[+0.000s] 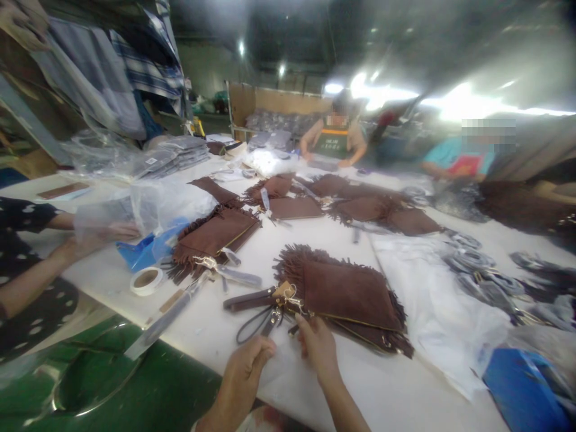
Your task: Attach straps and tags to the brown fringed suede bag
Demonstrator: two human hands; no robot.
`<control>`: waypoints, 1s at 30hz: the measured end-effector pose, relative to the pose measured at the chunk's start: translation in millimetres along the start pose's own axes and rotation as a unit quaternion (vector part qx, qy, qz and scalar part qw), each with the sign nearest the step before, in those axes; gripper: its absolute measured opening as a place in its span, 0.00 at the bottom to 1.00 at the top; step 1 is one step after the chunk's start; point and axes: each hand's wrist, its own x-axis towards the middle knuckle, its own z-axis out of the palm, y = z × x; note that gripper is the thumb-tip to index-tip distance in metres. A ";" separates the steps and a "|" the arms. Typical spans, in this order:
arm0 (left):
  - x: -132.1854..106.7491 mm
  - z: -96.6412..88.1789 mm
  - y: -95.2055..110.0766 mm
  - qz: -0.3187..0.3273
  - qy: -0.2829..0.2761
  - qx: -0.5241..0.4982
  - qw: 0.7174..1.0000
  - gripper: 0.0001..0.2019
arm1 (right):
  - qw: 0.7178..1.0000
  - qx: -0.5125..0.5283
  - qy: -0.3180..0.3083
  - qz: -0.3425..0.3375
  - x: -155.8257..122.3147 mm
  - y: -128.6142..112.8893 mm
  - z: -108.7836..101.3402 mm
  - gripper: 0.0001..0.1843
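A brown suede fringed bag lies on the white table right in front of me, on top of another like it. My right hand pinches the metal clasp and paper tag at the bag's near left corner. My left hand is closed on the end of a dark looped strap that runs to that clasp. A brown wrist strap lies just beyond it.
More fringed bags lie across the table. A tape roll sits near the left edge, clear plastic bags to the right. A co-worker's arms reach in at left; two people work at the far side. A blue bin stands at lower right.
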 end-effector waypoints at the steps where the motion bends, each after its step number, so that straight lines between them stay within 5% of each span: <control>1: 0.4 -0.8 -0.1 0.007 -0.004 0.005 1.000 0.13 | 1.000 0.005 0.006 0.003 1.9 0.8 2.1 0.22; 9: 5.1 -0.4 -13.2 0.011 -0.019 0.083 0.996 0.16 | 0.969 0.206 -0.121 0.069 3.3 12.9 -9.3 0.24; 19: 11.1 6.5 -6.8 -0.018 -0.042 0.184 0.982 0.16 | 0.913 0.346 -0.177 0.127 -4.4 1.1 -17.8 0.22; 30: 16.6 17.5 -5.7 -0.037 -0.063 0.201 0.977 0.16 | 0.939 0.282 -0.162 0.110 0.6 8.3 -17.0 0.24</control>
